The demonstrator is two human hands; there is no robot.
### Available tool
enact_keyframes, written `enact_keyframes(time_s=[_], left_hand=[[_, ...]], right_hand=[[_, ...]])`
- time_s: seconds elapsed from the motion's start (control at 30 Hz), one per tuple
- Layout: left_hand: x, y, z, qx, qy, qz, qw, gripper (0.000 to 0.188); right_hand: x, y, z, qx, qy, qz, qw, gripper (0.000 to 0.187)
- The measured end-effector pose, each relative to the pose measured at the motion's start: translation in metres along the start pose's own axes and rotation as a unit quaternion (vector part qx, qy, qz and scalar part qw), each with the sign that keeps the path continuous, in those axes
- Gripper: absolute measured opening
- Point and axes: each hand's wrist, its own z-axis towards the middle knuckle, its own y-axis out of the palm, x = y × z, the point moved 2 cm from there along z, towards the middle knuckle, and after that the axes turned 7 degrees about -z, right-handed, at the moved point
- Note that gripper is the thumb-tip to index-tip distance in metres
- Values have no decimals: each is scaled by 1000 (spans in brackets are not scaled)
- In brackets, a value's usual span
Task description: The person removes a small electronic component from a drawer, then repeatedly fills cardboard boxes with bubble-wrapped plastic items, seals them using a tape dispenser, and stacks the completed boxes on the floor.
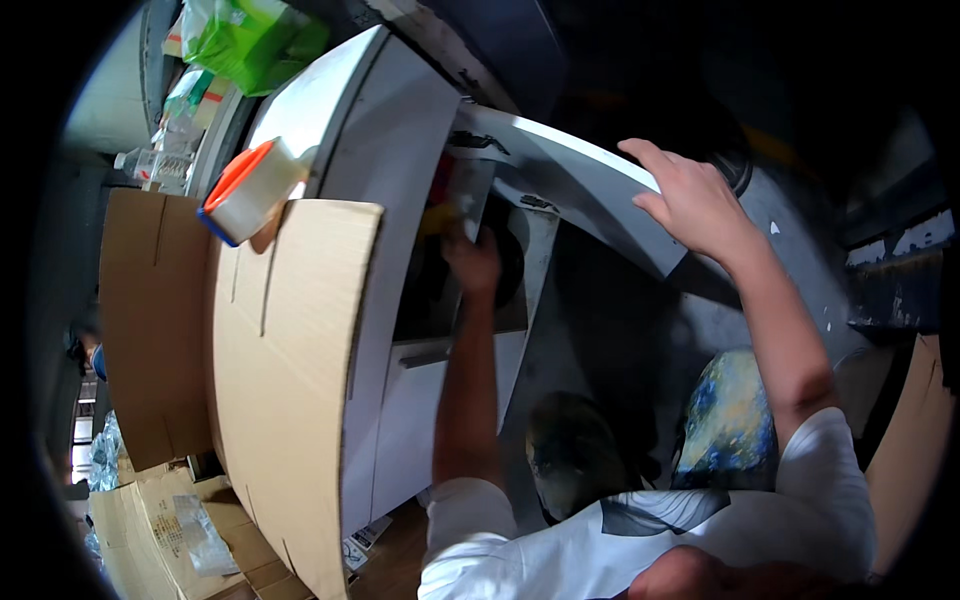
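My left hand (472,262) reaches into a white cabinet (395,125). Its fingers are blurred and in shadow, close to a yellow and red thing (437,215) and a light grey flat piece (472,190). What they hold, if anything, I cannot make out. The cabinet's white door (590,190) stands swung out on metal hinges. At the door's outer edge is my right hand (695,205), thumb and fingers stretched apart and seemingly touching it. A dark round shape inside the cabinet is partly hidden behind my left hand.
A large cardboard box (285,330) stands left of the cabinet, with a tape roll (245,190) at its top edge. Behind are a green bag (240,45) and a plastic bottle (150,163). Below my left forearm is a closed drawer front (420,400). More cardboard (910,450) leans at the right.
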Motion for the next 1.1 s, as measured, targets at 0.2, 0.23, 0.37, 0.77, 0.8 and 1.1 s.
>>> enact_keyframes(time_s=[0.2, 0.23, 0.37, 0.77, 0.8, 1.1], left_hand=[[-82, -30, 98, -64, -41, 232, 970, 66], [-73, -36, 104, -82, -64, 235, 966, 65], [-73, -44, 119, -21, -77, 233, 969, 63], [-21, -7, -51, 330, -81, -383, 859, 70], [8, 6, -85, 231, -83, -476, 844, 69], [77, -45, -241, -11, 259, -114, 959, 41]], right_hand=[[1, 37, -1, 16, -41, -6, 999, 30], [1, 33, -4, 20, -37, -4, 999, 29], [-6, 24, -4, -2, -28, 0, 1000, 30], [-8, 21, 1, -17, 5, -27, 999, 32], [2, 15, -1, -10, 20, -42, 999, 33], [-18, 1, -11, 149, -110, -147, 972, 60]])
